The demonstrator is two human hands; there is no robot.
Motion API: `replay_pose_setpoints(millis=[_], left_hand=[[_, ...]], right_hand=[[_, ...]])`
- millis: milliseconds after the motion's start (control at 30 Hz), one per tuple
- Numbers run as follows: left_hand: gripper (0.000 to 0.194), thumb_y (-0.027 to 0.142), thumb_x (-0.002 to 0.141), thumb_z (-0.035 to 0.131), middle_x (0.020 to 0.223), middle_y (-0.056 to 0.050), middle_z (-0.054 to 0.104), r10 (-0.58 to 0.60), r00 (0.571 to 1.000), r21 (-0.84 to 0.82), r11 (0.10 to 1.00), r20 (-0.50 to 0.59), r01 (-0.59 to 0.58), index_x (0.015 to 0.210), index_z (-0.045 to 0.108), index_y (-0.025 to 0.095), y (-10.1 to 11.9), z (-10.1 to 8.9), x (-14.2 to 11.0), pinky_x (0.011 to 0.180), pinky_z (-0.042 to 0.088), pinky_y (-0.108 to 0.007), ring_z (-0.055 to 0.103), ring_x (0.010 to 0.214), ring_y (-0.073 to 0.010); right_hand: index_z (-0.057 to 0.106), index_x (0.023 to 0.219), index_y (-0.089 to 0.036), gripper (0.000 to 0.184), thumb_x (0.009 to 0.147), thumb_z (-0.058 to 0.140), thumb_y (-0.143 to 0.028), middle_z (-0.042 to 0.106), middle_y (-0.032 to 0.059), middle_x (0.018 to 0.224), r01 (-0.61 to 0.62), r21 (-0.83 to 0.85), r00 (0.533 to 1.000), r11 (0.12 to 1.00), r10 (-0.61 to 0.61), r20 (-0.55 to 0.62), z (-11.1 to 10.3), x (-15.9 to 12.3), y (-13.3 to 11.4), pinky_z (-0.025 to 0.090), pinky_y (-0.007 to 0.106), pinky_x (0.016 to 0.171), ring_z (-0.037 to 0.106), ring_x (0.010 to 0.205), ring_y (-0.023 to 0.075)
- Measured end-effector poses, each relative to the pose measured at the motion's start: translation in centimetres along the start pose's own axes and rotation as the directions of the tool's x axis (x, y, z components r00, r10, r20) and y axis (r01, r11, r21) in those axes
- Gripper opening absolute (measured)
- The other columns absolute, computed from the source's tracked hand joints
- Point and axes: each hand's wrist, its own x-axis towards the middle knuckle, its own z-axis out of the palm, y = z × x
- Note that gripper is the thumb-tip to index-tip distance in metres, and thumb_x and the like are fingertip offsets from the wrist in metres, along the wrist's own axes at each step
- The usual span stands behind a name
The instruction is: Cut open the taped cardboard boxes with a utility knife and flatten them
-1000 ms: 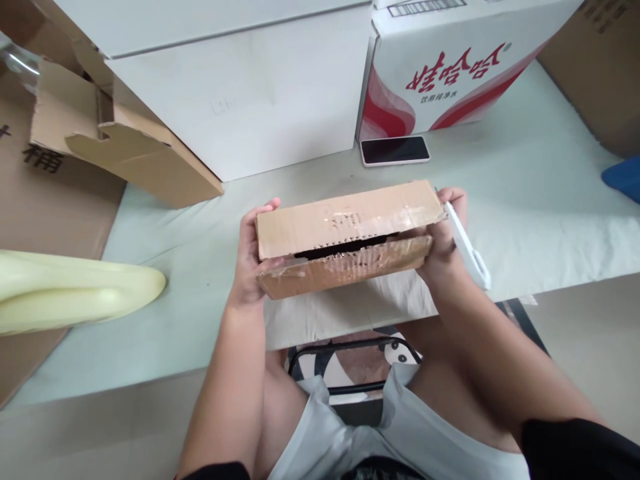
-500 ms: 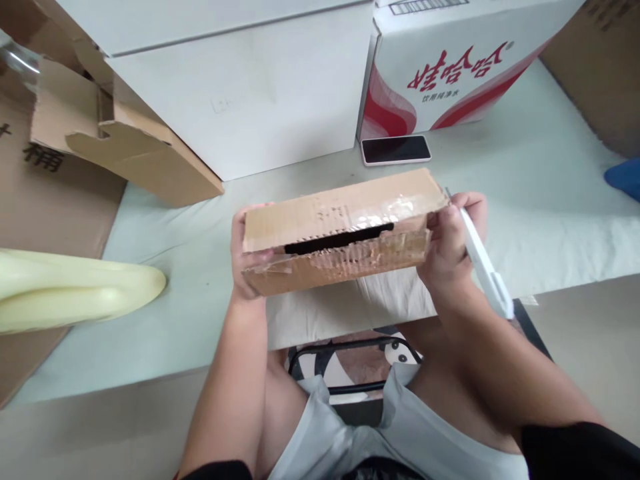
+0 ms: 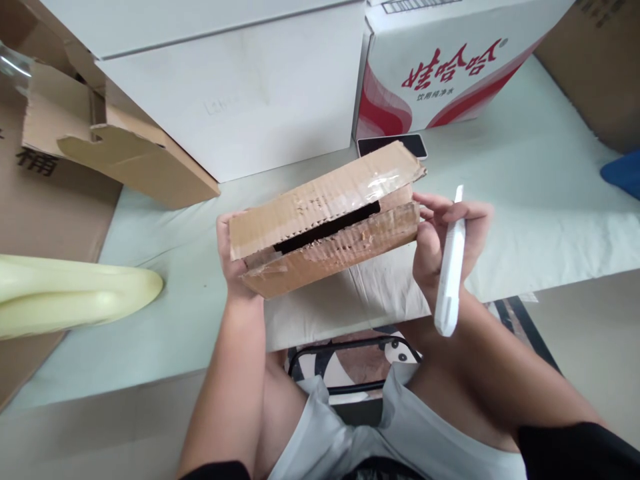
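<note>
A small brown cardboard box is held above the cloth-covered surface, tilted up at its right end. Its torn, taped side gapes, and something black shows in the slit. My left hand is closed round the box's left end, with some fingers hidden behind it. In my right hand is a white utility knife, its tip pointing away from me and its handle end toward me. The fingertips of that hand are at the box's lower right corner; whether they press on it I cannot tell.
A phone lies behind the box, partly covered by it. Large white cartons and a red-and-white carton stand at the back. Cut cardboard and a pale yellow smooth object are at left. Something blue is at right.
The box has tilted, its right end rising and shifting left. My right hand has turned, swinging the utility knife upright and leftward, and has come away from the box's upper right corner.
</note>
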Motion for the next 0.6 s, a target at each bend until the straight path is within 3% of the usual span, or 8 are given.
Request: replay_pose_setpoints(millis=[167,267,467,600], left_hand=[[0.051,0.064,0.064,0.089,0.086,-0.001,0.067,0.025,0.998,-0.104,0.994,-0.057,-0.030,0.076,0.061,0.024,0.53,0.70,0.17,0.078,0.052,-0.032,0.063,0.085,-0.0199],[0.055,0.065,0.057,0.094,0.083,0.000,0.068,0.001,0.996,-0.097,0.995,-0.092,-0.010,0.076,0.063,0.023,0.43,0.51,0.28,0.076,0.052,-0.032,0.065,0.083,-0.0197],[0.053,0.068,0.065,0.089,0.084,-0.001,0.067,0.056,0.996,-0.047,0.997,-0.065,-0.059,0.079,0.064,0.023,0.21,0.16,0.42,0.076,0.053,-0.034,0.065,0.084,-0.0203],[0.055,0.068,0.060,0.092,0.084,0.000,0.068,0.025,0.996,-0.050,0.998,-0.086,-0.029,0.079,0.065,0.023,0.19,0.17,0.35,0.075,0.055,-0.033,0.066,0.082,-0.0195]], right_hand=[[0.047,0.106,-0.033,0.019,0.101,0.065,-0.038,0.078,-0.0010,0.113,0.004,0.039,1.000,0.999,-0.003,-0.017,0.23,0.11,0.12,0.061,0.045,0.092,0.077,0.109,0.0218],[0.047,0.104,-0.033,0.018,0.101,0.064,-0.040,0.078,-0.0006,0.111,-0.019,0.030,0.999,0.999,0.021,-0.041,0.37,0.16,0.26,0.061,0.047,0.091,0.078,0.107,0.0231],[0.047,0.104,-0.034,0.018,0.103,0.060,-0.046,0.079,0.0003,0.113,-0.076,0.051,0.997,0.996,0.074,0.027,0.36,0.21,-0.34,0.061,0.052,0.093,0.078,0.110,0.0265],[0.048,0.100,-0.032,0.021,0.103,0.061,-0.048,0.080,0.0017,0.116,-0.116,0.049,0.993,0.992,0.114,0.033,0.31,0.28,-0.38,0.060,0.053,0.098,0.078,0.110,0.0266]])
